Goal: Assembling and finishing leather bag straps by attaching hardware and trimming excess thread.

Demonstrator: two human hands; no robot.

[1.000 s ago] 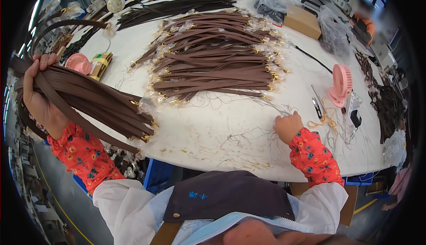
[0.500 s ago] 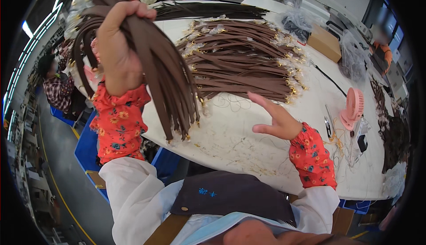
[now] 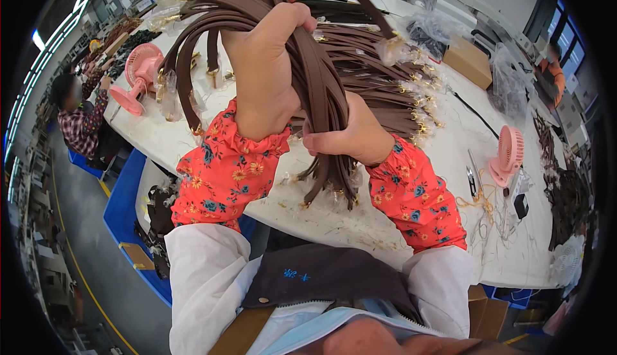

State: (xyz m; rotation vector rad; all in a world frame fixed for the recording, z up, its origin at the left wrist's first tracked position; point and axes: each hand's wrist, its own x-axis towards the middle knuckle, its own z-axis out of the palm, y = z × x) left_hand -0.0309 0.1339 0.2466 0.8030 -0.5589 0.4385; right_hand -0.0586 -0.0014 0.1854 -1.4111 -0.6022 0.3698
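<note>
- Worktop [image 3: 527, 252]: pale, under the strap bundle [image 3: 324, 75] and spreading to both sides of it.
- Blue bin [image 3: 122, 217]: left of the strap bundle, nearer the person, off the worktop's edge; dark stuff inside.
- Strap pile [image 3: 369, 49]: brown, on the worktop, beyond and right of the strap bundle, partly screened by it.
- Strap bundle: brown, held up before the person. Long axis runs roughly away from the body; lower tails point back toward it, upper straps arch off left. Cannot tell if tails touch the worktop.
- Cardboard box [image 3: 468, 62]: beyond the strap bundle, well right.
- Pink fans: one [image 3: 141, 69] left of the strap bundle, one [image 3: 509, 152] well right.
- Left hand [image 3: 263, 65]: fingers clenched round the strap bundle's upper part.
- Right hand [image 3: 360, 133]: grasping the strap bundle's right flank lower down, thumb across, other fingers mostly hidden. Nearer hand to the tails, which hang just below its grip.
- Metal ends [image 3: 197, 131]: gold-coloured, at the strap bundle's tips, some in clear plastic.
</note>
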